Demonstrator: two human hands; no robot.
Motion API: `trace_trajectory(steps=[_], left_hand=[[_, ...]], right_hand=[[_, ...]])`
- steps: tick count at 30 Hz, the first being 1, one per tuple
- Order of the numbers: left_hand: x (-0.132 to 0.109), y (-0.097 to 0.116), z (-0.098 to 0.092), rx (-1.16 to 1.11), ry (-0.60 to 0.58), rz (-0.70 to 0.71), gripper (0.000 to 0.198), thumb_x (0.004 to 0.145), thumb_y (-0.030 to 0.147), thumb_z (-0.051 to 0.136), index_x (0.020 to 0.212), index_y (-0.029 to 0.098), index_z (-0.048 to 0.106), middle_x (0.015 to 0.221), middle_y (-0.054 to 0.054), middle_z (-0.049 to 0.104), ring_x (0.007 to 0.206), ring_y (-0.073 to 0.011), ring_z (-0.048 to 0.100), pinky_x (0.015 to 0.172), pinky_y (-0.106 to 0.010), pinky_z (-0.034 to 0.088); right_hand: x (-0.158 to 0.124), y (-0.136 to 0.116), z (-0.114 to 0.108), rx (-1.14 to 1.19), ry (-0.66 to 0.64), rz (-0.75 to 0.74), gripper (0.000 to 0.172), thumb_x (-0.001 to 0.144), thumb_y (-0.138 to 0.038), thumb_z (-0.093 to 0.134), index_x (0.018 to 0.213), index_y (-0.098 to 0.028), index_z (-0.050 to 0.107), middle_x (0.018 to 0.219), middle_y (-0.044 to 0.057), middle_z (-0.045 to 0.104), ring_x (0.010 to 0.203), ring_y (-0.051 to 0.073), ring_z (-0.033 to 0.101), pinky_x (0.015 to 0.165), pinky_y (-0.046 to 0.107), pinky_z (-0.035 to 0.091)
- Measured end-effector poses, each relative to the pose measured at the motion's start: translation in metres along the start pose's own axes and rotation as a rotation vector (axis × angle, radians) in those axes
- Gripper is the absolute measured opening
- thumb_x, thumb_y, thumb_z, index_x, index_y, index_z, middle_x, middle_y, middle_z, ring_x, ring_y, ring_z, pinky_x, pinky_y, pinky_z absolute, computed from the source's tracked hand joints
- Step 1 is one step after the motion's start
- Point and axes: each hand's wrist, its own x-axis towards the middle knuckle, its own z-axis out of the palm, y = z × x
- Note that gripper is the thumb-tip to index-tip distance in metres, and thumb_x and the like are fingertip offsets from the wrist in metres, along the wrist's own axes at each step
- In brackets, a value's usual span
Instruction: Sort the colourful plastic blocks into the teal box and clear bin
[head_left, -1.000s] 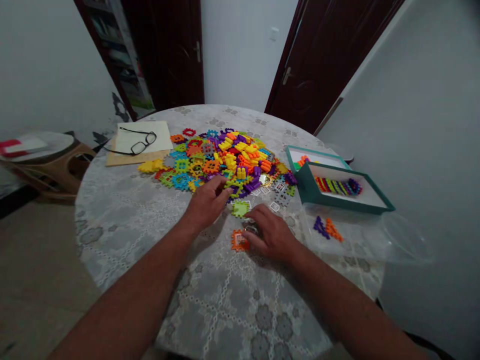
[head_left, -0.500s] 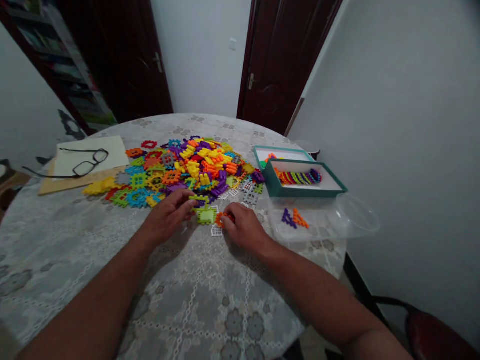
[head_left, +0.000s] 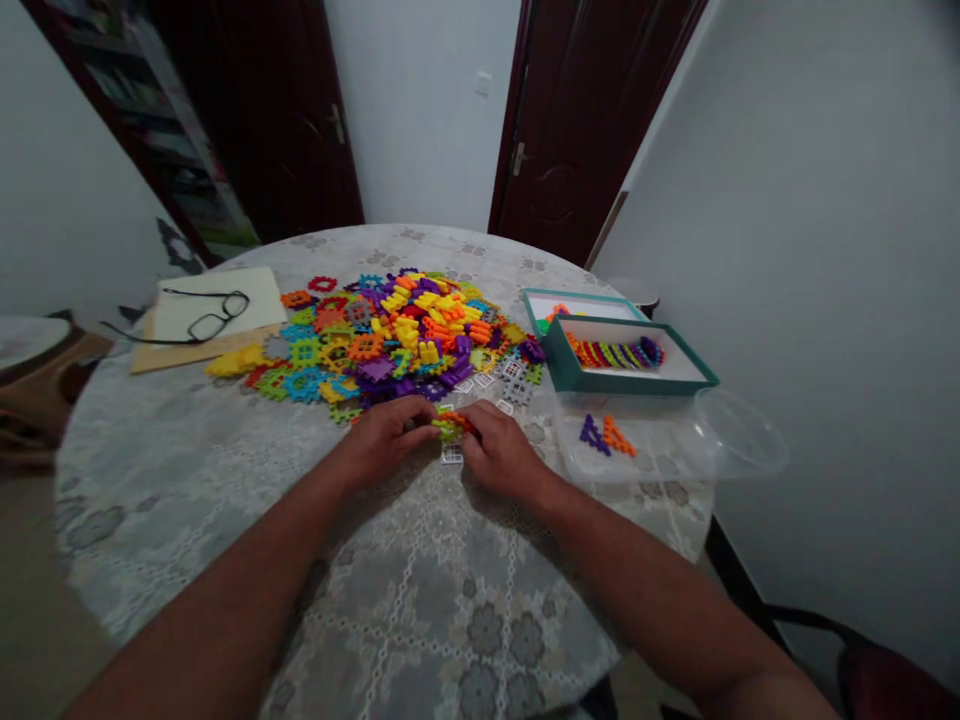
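My left hand and my right hand meet over the round table. Both pinch interlocking plastic pieces: the left hand's fingers close on a green piece, the right hand's on an orange one, and the two pieces touch. A small white grid piece lies on the cloth just below them. A big heap of colourful plastic pieces spreads right behind the hands.
A teal box with a row of pieces stands at the right, its lid behind it. A clear plastic container holds purple and orange pieces. Glasses lie on paper at the back left. Dark doors stand behind the table.
My hands have come together; the green and orange pieces, held apart before, now touch between my fingers. The camera has swung slightly.
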Motion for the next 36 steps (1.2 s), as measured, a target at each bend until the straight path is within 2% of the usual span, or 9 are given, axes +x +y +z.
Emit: trace_trajectory(steps=[8, 12, 16, 19, 22, 25, 29, 32, 36], left_hand=[[0.0, -0.003, 0.006, -0.09, 0.015, -0.032, 0.014, 0.091, 0.034, 0.071, 0.094, 0.021, 0.066, 0.083, -0.002, 0.07, 0.074, -0.0168, 0.06, 0.069, -0.031, 0.047], [-0.002, -0.004, -0.001, 0.066, 0.055, 0.023, 0.013, 0.096, 0.036, 0.068, 0.094, 0.023, 0.07, 0.091, -0.005, 0.072, 0.081, -0.0194, 0.063, 0.077, -0.035, 0.05], [-0.004, -0.011, -0.008, 0.235, 0.084, 0.054, 0.022, 0.091, 0.032, 0.074, 0.112, 0.026, 0.073, 0.107, -0.006, 0.073, 0.097, -0.0233, 0.066, 0.09, -0.038, 0.051], [-0.005, -0.015, -0.005, 0.345, 0.059, 0.043, 0.037, 0.089, 0.033, 0.077, 0.125, 0.028, 0.071, 0.121, -0.008, 0.071, 0.109, -0.0262, 0.066, 0.092, -0.038, 0.052], [-0.005, -0.013, 0.003, 0.469, 0.028, -0.002, 0.039, 0.089, 0.034, 0.078, 0.126, 0.026, 0.07, 0.127, -0.01, 0.068, 0.108, -0.0276, 0.066, 0.085, -0.036, 0.052], [-0.004, -0.01, 0.008, 0.511, 0.016, -0.016, 0.031, 0.09, 0.033, 0.078, 0.119, 0.025, 0.072, 0.122, -0.01, 0.067, 0.103, -0.0273, 0.066, 0.082, -0.035, 0.052], [0.0, -0.012, 0.008, 0.452, 0.026, 0.035, 0.012, 0.095, 0.031, 0.07, 0.102, 0.022, 0.073, 0.11, -0.01, 0.067, 0.097, -0.0241, 0.065, 0.083, -0.034, 0.052], [0.001, -0.011, 0.004, 0.419, 0.093, 0.058, 0.02, 0.103, 0.031, 0.056, 0.095, 0.022, 0.071, 0.098, -0.008, 0.068, 0.091, -0.0223, 0.064, 0.085, -0.035, 0.052], [0.0, 0.001, -0.002, 0.267, 0.177, 0.063, 0.033, 0.108, 0.036, 0.044, 0.094, 0.021, 0.071, 0.09, -0.006, 0.07, 0.085, -0.0208, 0.063, 0.083, -0.035, 0.05]], right_hand=[[-0.001, 0.0, 0.003, 0.023, -0.022, 0.028, 0.03, 0.093, -0.014, 0.058, 0.122, -0.021, 0.066, 0.116, 0.01, 0.074, 0.105, 0.025, 0.067, 0.096, 0.039, 0.053], [-0.002, 0.003, -0.001, -0.023, 0.045, 0.087, 0.039, 0.09, -0.012, 0.055, 0.128, -0.02, 0.063, 0.111, 0.01, 0.075, 0.098, 0.025, 0.069, 0.092, 0.039, 0.054], [-0.002, 0.012, -0.003, -0.107, 0.117, 0.087, 0.043, 0.09, -0.013, 0.053, 0.132, -0.02, 0.062, 0.117, 0.014, 0.074, 0.104, 0.028, 0.068, 0.096, 0.043, 0.054], [-0.003, 0.019, 0.002, -0.143, 0.085, 0.071, 0.043, 0.089, -0.013, 0.053, 0.13, -0.018, 0.064, 0.12, 0.016, 0.074, 0.108, 0.029, 0.067, 0.1, 0.045, 0.053], [-0.005, 0.021, 0.007, -0.151, 0.008, 0.077, 0.042, 0.088, -0.013, 0.054, 0.128, -0.018, 0.066, 0.121, 0.016, 0.074, 0.108, 0.029, 0.067, 0.1, 0.045, 0.053], [-0.004, 0.021, 0.005, -0.137, -0.004, 0.108, 0.041, 0.087, -0.015, 0.056, 0.126, -0.017, 0.068, 0.119, 0.016, 0.075, 0.107, 0.03, 0.068, 0.099, 0.046, 0.054], [-0.001, 0.018, -0.005, -0.091, 0.112, 0.179, 0.049, 0.087, -0.018, 0.053, 0.135, -0.016, 0.064, 0.118, 0.017, 0.075, 0.101, 0.029, 0.07, 0.096, 0.046, 0.055], [0.001, 0.014, -0.009, -0.042, 0.159, 0.189, 0.051, 0.087, -0.018, 0.052, 0.137, -0.018, 0.061, 0.108, 0.012, 0.075, 0.089, 0.026, 0.069, 0.088, 0.042, 0.056], [0.0, 0.003, -0.007, 0.026, 0.177, 0.051, 0.044, 0.088, -0.016, 0.054, 0.131, -0.023, 0.061, 0.115, 0.009, 0.071, 0.101, 0.025, 0.068, 0.094, 0.041, 0.055]])
